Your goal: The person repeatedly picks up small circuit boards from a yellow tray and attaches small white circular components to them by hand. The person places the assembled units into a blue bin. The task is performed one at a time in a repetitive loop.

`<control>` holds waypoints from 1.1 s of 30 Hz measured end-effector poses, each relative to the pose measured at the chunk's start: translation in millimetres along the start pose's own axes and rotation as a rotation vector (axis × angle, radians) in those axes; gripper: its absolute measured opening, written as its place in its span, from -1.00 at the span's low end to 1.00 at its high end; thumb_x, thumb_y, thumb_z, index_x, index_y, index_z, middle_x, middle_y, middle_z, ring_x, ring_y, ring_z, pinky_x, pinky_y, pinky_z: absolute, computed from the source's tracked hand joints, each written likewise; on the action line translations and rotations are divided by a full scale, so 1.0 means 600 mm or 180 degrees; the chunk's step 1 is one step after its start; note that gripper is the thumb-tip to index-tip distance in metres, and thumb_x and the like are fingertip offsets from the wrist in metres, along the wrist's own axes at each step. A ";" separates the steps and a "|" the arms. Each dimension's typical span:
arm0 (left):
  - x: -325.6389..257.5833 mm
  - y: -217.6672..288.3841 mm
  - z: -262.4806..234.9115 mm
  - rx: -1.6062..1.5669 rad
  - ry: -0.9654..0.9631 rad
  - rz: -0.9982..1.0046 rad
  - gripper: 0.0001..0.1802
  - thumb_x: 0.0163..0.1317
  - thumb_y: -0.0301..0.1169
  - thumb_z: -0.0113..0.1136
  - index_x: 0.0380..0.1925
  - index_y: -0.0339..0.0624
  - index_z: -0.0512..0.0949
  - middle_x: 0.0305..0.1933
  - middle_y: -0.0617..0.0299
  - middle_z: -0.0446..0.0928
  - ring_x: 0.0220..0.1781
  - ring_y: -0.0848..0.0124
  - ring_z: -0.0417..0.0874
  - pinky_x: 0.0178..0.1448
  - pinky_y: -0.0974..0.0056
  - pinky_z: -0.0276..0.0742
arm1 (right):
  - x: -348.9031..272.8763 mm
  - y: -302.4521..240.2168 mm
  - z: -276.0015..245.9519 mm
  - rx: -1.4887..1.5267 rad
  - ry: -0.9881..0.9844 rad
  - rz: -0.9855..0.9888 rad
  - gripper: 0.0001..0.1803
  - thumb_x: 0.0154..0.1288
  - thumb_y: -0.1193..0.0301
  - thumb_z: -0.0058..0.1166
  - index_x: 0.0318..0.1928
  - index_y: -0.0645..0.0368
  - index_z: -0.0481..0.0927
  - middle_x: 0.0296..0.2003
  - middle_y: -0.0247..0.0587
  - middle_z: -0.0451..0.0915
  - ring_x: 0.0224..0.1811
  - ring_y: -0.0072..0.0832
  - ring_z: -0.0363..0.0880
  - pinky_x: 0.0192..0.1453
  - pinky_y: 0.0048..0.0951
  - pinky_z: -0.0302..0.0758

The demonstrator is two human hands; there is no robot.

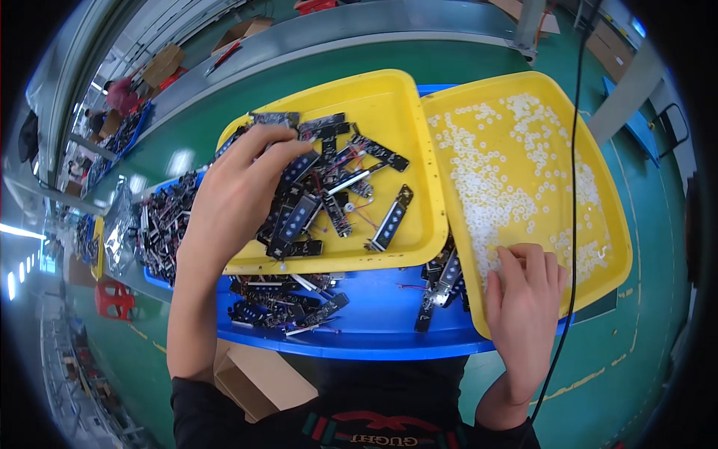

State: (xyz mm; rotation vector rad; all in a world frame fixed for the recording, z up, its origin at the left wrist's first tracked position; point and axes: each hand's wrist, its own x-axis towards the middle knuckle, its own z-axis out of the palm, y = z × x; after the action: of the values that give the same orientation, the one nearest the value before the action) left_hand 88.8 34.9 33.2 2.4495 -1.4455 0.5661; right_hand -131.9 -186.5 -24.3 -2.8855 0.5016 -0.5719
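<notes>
Black circuit modules (295, 224), some trailing thin red wires, lie in a loose pile in the left-hand yellow tray (385, 101), beneath a worker's left hand (238, 179). The hand arches over the pile from the left, thumb and fingers curled, with the fingertips at a dark module; whether they grip it cannot be told. One module (391, 217) lies slanted toward the tray's right side, apart from the thick of the pile.

In a second yellow tray (615, 247), just to the right, the worker's right hand (529, 299) reaches into small white rings (479, 198), its fingers bent and the tips among the pieces. Whether a ring is pinched between them cannot be made out. The rings lie thickest along the tray's left side and scatter toward the far end and the right.

Both trays sit over a blue tray (374, 322), where more modules show along the near edge. Another dense heap of modules (161, 232) lies to the left. A black cable (573, 224) hangs across the right side of the view. Below, an open cardboard box (265, 378) stands near the worker; a red stool (114, 299) stands on the green floor (482, 63) at left.
</notes>
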 end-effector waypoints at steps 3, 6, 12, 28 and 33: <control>-0.012 0.002 0.001 0.0365 -0.0078 0.0075 -0.63 0.07 -0.63 0.24 -0.08 -0.09 0.62 0.06 0.11 0.53 0.01 0.10 0.57 0.05 0.14 0.50 | 0.001 -0.002 0.002 0.0086 -0.0199 -0.0027 -0.73 0.04 0.54 0.17 -0.17 0.25 0.57 -0.28 -0.15 0.46 -0.16 -0.19 0.41 -0.06 -0.22 0.27; -0.024 0.026 -0.013 0.0507 0.0170 0.0241 -0.56 -0.01 -0.63 0.29 -0.06 -0.05 0.64 0.06 0.09 0.53 0.00 0.10 0.58 0.04 0.14 0.51 | -0.001 0.005 0.005 0.0168 -0.0287 0.0057 -0.80 0.04 0.57 0.16 -0.26 0.24 0.54 -0.29 -0.14 0.46 -0.17 -0.17 0.41 -0.07 -0.20 0.27; -0.148 0.090 -0.054 -0.0488 -0.1221 -0.0121 -0.70 -0.18 -0.36 0.49 -0.40 -0.16 0.64 -0.48 0.28 0.52 -0.45 0.30 0.57 -0.43 0.26 0.46 | 0.001 0.012 0.008 0.0455 -0.0084 -0.0049 -0.83 0.04 0.65 0.16 -0.33 0.25 0.48 -0.32 -0.11 0.50 -0.24 -0.11 0.43 -0.16 -0.20 0.36; -0.246 0.045 -0.023 -0.1762 -0.0882 -0.0880 -0.69 -0.09 -0.56 0.40 -0.26 -0.15 0.62 -0.18 0.22 0.56 -0.29 0.30 0.65 -0.26 0.27 0.59 | -0.028 0.028 0.011 0.1152 0.0561 0.0375 -0.75 0.20 0.74 0.09 -0.09 0.36 0.57 -0.34 -0.21 0.53 -0.44 -0.59 0.41 -0.40 -0.60 0.29; -0.282 0.049 -0.007 -0.3687 0.0085 -0.1625 -0.79 0.01 -0.65 0.38 -0.33 -0.33 0.57 -0.20 0.01 0.60 -0.31 0.36 0.67 -0.29 0.31 0.61 | -0.036 0.031 0.016 0.1156 0.0586 0.0368 -0.80 0.23 0.71 0.12 -0.11 0.38 0.58 -0.34 -0.23 0.53 -0.47 -0.61 0.41 -0.41 -0.63 0.29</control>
State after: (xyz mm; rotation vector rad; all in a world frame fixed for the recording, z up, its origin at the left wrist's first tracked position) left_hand -11.2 155.0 -37.8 1.6816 -0.7000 -0.3007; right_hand -152.2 -195.5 -44.5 -2.4585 0.5238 -0.8199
